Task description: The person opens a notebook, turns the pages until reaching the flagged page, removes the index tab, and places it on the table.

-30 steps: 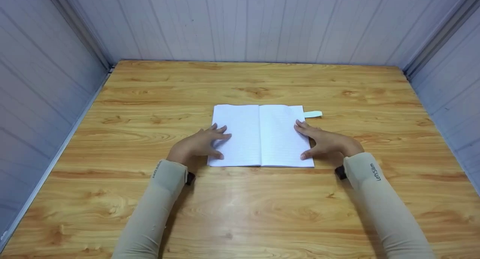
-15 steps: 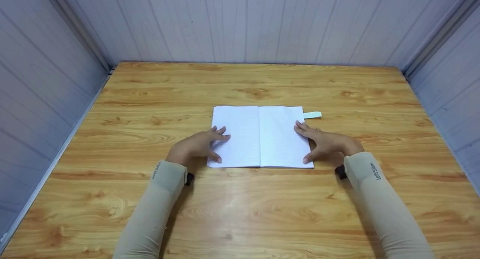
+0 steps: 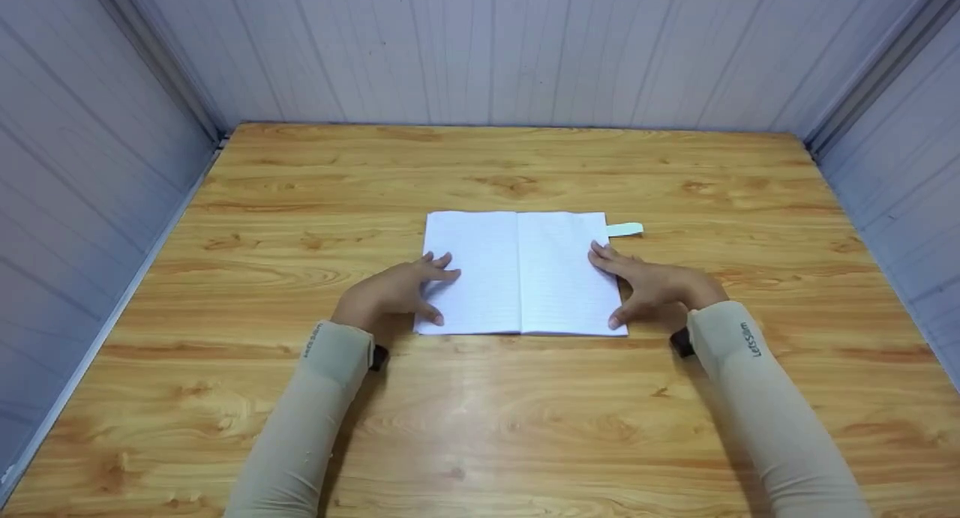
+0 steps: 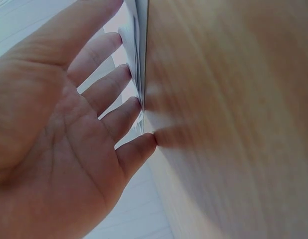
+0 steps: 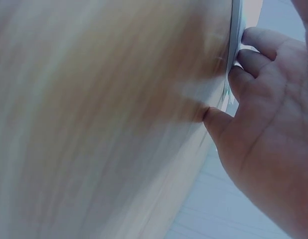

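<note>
open notebook point(image 3: 517, 272) flat on table point(image 3: 480, 398); left hand point(image 3: 394, 291), right hand point(image 3: 652, 284) fingers relaxed, touching outer edges.

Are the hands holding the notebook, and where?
Not gripped. The left hand touches the notebook at its left edge with straight fingers; the right hand touches its right edge. It lies open on the table.

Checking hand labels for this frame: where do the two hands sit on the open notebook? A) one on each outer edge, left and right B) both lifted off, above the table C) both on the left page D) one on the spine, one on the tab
A: the left hand rests on the left edge of the notebook, the right hand on its right edge, fingers spread.
</note>
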Action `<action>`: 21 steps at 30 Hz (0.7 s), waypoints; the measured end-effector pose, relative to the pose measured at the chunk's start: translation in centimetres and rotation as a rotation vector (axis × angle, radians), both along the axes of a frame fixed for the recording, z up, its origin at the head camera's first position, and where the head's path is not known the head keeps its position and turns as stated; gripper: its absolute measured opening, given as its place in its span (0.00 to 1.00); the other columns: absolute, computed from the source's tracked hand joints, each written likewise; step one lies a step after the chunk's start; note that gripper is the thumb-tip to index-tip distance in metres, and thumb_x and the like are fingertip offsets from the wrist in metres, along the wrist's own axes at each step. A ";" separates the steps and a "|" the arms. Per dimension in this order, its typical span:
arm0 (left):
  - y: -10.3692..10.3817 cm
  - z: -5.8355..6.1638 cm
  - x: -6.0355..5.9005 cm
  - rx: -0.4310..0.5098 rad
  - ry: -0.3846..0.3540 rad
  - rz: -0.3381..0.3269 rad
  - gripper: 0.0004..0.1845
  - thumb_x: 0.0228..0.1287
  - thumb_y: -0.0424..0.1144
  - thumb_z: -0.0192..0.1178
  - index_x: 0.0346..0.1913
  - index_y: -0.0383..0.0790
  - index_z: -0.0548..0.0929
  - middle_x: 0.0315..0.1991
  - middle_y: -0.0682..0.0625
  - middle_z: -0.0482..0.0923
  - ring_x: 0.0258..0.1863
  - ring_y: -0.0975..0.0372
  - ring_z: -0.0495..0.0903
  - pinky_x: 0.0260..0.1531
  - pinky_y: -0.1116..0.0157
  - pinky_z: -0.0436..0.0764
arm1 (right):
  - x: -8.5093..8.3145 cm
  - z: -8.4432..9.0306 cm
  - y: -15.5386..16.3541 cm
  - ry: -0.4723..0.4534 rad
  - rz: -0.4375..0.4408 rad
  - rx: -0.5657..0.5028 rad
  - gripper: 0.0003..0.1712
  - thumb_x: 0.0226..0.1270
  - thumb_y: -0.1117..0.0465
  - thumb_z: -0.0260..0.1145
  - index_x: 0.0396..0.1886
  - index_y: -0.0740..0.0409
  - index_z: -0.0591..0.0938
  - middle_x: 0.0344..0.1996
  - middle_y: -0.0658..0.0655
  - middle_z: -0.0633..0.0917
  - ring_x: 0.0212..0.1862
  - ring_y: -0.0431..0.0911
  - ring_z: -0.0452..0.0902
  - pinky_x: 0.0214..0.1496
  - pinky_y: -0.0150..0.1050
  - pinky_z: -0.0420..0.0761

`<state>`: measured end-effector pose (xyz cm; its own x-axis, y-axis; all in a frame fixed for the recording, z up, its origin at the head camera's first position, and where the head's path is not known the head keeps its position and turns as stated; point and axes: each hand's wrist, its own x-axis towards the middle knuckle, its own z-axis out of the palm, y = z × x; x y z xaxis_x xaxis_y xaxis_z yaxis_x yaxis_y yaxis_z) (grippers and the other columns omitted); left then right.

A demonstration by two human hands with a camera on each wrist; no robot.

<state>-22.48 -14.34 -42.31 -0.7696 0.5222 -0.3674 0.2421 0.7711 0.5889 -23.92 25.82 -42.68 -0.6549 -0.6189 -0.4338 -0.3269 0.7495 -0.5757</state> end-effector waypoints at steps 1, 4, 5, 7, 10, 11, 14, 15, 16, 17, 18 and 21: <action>0.0 0.0 0.0 0.001 0.000 0.000 0.43 0.52 0.40 0.72 0.72 0.51 0.63 0.77 0.56 0.45 0.78 0.56 0.36 0.75 0.53 0.45 | 0.0 0.0 0.0 0.000 -0.003 0.000 0.67 0.52 0.45 0.74 0.77 0.57 0.39 0.77 0.57 0.29 0.77 0.56 0.21 0.74 0.63 0.31; 0.0 -0.1 -0.1 -0.003 0.002 0.001 0.43 0.52 0.40 0.72 0.72 0.51 0.63 0.77 0.56 0.45 0.78 0.57 0.36 0.75 0.54 0.44 | 0.0 0.0 0.0 0.000 -0.006 0.001 0.67 0.52 0.45 0.74 0.77 0.56 0.39 0.77 0.56 0.30 0.77 0.55 0.21 0.74 0.62 0.32; -0.1 -0.1 -0.1 -0.006 0.001 0.001 0.43 0.52 0.40 0.72 0.72 0.51 0.63 0.77 0.56 0.45 0.78 0.57 0.36 0.75 0.54 0.44 | 0.0 0.0 -0.1 0.000 -0.008 0.003 0.67 0.52 0.45 0.74 0.77 0.56 0.39 0.77 0.56 0.30 0.77 0.55 0.21 0.74 0.63 0.32; -0.1 -0.2 -0.1 -0.008 0.003 -0.003 0.43 0.52 0.39 0.71 0.72 0.51 0.63 0.77 0.56 0.45 0.78 0.57 0.36 0.75 0.53 0.44 | 0.0 0.0 -0.1 -0.003 -0.014 0.013 0.67 0.51 0.44 0.74 0.77 0.54 0.39 0.77 0.54 0.29 0.77 0.54 0.21 0.74 0.62 0.32; 0.0 -0.1 -0.2 -0.011 0.002 -0.007 0.43 0.53 0.39 0.71 0.72 0.50 0.63 0.77 0.56 0.44 0.78 0.56 0.36 0.75 0.53 0.43 | -0.1 0.0 -0.1 -0.012 -0.023 0.028 0.68 0.50 0.43 0.75 0.78 0.53 0.39 0.77 0.53 0.29 0.77 0.54 0.21 0.74 0.62 0.31; 0.0 -0.1 -0.2 -0.013 0.003 -0.009 0.43 0.53 0.39 0.71 0.72 0.50 0.63 0.77 0.56 0.44 0.78 0.56 0.36 0.75 0.53 0.43 | -0.1 0.0 -0.1 -0.013 -0.024 0.030 0.68 0.50 0.43 0.75 0.78 0.52 0.39 0.77 0.52 0.29 0.77 0.54 0.21 0.74 0.62 0.31; 0.1 -0.1 -0.1 -0.018 0.003 -0.010 0.43 0.53 0.39 0.71 0.72 0.51 0.62 0.77 0.56 0.44 0.78 0.56 0.36 0.75 0.52 0.43 | 0.0 0.0 0.0 -0.012 -0.018 0.035 0.68 0.50 0.43 0.74 0.77 0.53 0.38 0.77 0.53 0.28 0.77 0.54 0.21 0.74 0.62 0.31; 0.1 -0.1 -0.1 -0.020 0.002 -0.007 0.43 0.53 0.40 0.71 0.72 0.52 0.63 0.77 0.56 0.44 0.78 0.56 0.36 0.75 0.53 0.43 | 0.0 0.0 0.0 -0.011 -0.016 0.035 0.68 0.50 0.43 0.74 0.77 0.53 0.38 0.77 0.53 0.28 0.77 0.54 0.21 0.74 0.61 0.32; 0.1 -0.2 -0.1 -0.020 0.004 -0.008 0.43 0.53 0.40 0.71 0.72 0.51 0.63 0.77 0.56 0.44 0.78 0.56 0.36 0.75 0.52 0.43 | 0.0 0.0 0.0 -0.011 -0.016 0.035 0.68 0.50 0.44 0.74 0.77 0.53 0.38 0.77 0.53 0.28 0.77 0.54 0.21 0.75 0.61 0.32; 0.1 -0.2 -0.1 -0.020 0.004 -0.006 0.43 0.53 0.40 0.71 0.72 0.52 0.63 0.77 0.56 0.44 0.78 0.56 0.36 0.75 0.52 0.43 | 0.0 0.0 -0.1 -0.011 -0.018 0.033 0.68 0.50 0.44 0.74 0.77 0.53 0.38 0.77 0.53 0.28 0.77 0.53 0.21 0.75 0.61 0.32; 0.1 -0.2 -0.1 -0.020 0.004 -0.004 0.43 0.52 0.40 0.72 0.72 0.52 0.63 0.77 0.56 0.44 0.78 0.56 0.36 0.75 0.52 0.43 | 0.0 0.0 -0.1 -0.012 -0.019 0.032 0.68 0.50 0.44 0.74 0.77 0.53 0.38 0.77 0.53 0.28 0.77 0.53 0.21 0.75 0.61 0.32; 0.0 -0.3 -0.1 -0.020 0.002 0.001 0.43 0.52 0.40 0.72 0.72 0.52 0.63 0.77 0.57 0.44 0.78 0.57 0.35 0.75 0.53 0.43 | 0.0 0.0 -0.1 -0.013 -0.022 0.028 0.68 0.51 0.45 0.75 0.77 0.53 0.38 0.77 0.53 0.29 0.77 0.54 0.21 0.75 0.61 0.32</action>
<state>-22.61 -14.31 -42.59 -0.7708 0.5141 -0.3764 0.2422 0.7828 0.5732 -23.88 25.76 -42.67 -0.6627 -0.5914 -0.4593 -0.3028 0.7726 -0.5580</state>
